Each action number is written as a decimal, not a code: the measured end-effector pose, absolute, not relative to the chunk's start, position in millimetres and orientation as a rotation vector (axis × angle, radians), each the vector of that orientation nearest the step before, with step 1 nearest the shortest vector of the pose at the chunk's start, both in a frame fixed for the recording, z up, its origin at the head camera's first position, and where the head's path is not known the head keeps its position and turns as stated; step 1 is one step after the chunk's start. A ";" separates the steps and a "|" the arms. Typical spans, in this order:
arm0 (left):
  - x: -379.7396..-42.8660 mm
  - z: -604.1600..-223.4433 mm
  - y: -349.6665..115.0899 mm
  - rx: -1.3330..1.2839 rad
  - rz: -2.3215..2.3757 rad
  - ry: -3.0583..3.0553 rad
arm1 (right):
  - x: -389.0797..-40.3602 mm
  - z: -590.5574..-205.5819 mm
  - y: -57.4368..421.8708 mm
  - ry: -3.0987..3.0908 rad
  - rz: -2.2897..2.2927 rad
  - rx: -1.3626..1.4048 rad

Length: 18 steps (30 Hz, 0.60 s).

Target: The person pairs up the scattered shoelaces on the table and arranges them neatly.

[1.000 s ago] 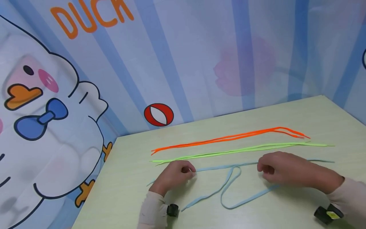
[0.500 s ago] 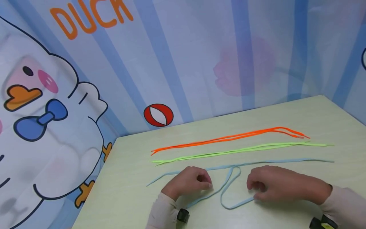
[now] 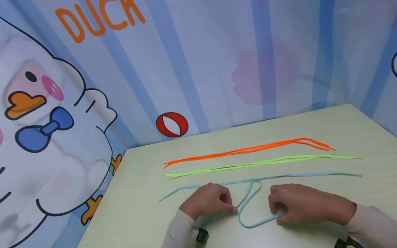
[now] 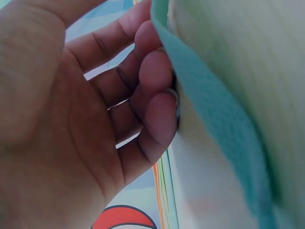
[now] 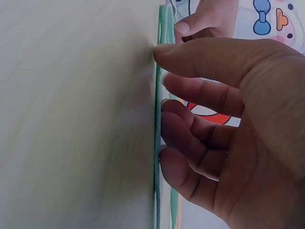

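Observation:
A light blue flat shoelace (image 3: 251,226) lies bent into a narrow loop on the table, its upper bend close to a second, straight light blue shoelace (image 3: 310,174). My left hand (image 3: 211,201) is at the left strand of the bent lace, thumb and index fingertips meeting on it. In the left wrist view the lace (image 4: 209,100) runs past the other curled fingertips; the thumb tip is out of frame. My right hand (image 3: 305,205) straddles the right strand, thumb and index finger on either side of it. The strand's far end is hidden under that hand.
Behind lie a doubled yellow-green shoelace (image 3: 242,167) and a doubled orange shoelace (image 3: 235,151), stretched roughly parallel across the pale wooden table (image 3: 139,220). A printed curtain (image 3: 211,62) with a duck hangs along the table's back edge.
Both hands have come off the straight blue lace toward the front and moved closer together, onto the bent lace. The left hand moved right, the right hand slightly left. The laces look unmoved.

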<state>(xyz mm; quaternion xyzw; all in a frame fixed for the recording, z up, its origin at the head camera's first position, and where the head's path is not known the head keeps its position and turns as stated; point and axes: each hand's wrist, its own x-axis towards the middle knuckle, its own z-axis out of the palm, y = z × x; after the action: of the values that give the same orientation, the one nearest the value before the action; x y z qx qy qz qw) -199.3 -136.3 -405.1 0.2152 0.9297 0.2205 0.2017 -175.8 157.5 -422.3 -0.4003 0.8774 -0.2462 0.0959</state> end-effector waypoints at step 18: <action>-199.4 -406.2 -136.2 0.763 0.568 2.578 | -175.3 -422.0 154.3 2.608 -0.707 -1.171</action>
<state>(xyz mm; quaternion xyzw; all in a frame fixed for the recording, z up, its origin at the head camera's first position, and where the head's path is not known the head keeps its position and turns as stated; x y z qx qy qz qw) -199.4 -136.2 -406.2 0.2722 0.9200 0.2027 0.1959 -175.3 154.3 -422.0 -0.3957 0.8813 -0.2390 0.0984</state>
